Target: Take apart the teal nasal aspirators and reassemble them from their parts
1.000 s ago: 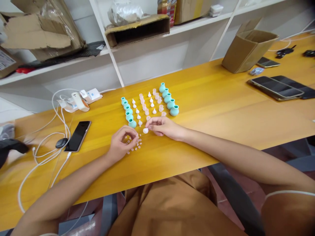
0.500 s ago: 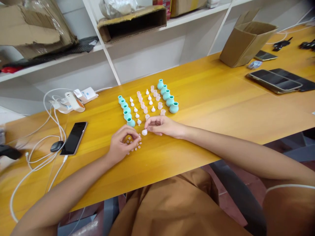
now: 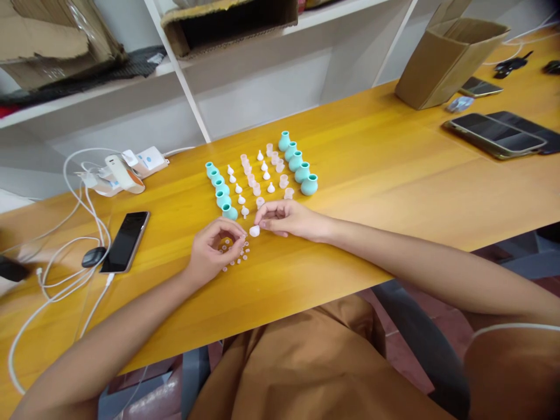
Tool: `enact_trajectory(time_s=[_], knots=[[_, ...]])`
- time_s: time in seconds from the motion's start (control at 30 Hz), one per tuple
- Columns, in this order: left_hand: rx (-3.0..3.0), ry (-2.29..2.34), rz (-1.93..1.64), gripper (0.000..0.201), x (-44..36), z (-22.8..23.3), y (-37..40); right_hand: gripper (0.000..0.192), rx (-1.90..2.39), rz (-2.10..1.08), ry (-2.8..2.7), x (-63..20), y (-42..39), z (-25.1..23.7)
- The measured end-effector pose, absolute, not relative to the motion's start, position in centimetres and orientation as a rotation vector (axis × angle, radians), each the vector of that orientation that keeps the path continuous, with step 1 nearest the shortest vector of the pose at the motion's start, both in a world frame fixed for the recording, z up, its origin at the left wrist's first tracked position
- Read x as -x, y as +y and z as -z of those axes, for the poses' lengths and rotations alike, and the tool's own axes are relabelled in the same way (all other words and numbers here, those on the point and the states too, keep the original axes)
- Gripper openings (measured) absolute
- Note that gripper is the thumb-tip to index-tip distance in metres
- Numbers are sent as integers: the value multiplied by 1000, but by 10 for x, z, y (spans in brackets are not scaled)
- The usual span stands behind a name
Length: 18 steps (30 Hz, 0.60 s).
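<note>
In the head view, my right hand (image 3: 297, 220) pinches a white rounded piece (image 3: 254, 231) between thumb and fingers. My left hand (image 3: 214, 248) is just left of it, thumb and fingertips closed on a small translucent piece (image 3: 244, 235) whose exact shape is unclear. Beneath the left hand several tiny translucent rings (image 3: 246, 251) lie scattered, partly hidden by it. Farther back are rows of white pointed pieces (image 3: 270, 188), translucent pink cups (image 3: 283, 181) and teal vase-shaped pots (image 3: 309, 185). The pots stand in two outer rows.
On the left lie a phone (image 3: 125, 242), white cables and a power strip with chargers (image 3: 125, 174). An opened cardboard box (image 3: 437, 64) and more phones (image 3: 496, 133) rest at the right. White shelving (image 3: 262, 87) stands behind the wooden table (image 3: 371, 175).
The view has tilted slightly, and the tabletop items appear a little higher and farther left. Both hands keep their pinches and stay close together.
</note>
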<state>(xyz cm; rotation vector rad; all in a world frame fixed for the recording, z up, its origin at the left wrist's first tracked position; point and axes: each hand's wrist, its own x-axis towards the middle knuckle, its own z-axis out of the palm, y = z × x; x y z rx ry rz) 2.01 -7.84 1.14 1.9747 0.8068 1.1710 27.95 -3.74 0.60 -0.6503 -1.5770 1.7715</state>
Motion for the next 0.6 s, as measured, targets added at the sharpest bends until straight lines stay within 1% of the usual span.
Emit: enact_trajectory(time_s=[0.2,0.33,0.6], knots=[[-1959,792,-1175,14,-22,-11,-79,30,628,-1762,-1584,-280,-37,-7],[-2031,778,-1134,14,-22,-13,-78,31,688,-1772,-1590,-280,-38,-7],[-2158,793,-1075,16,-25,-18,-82,26,657,-1746,-1671,-279,-39,-4]])
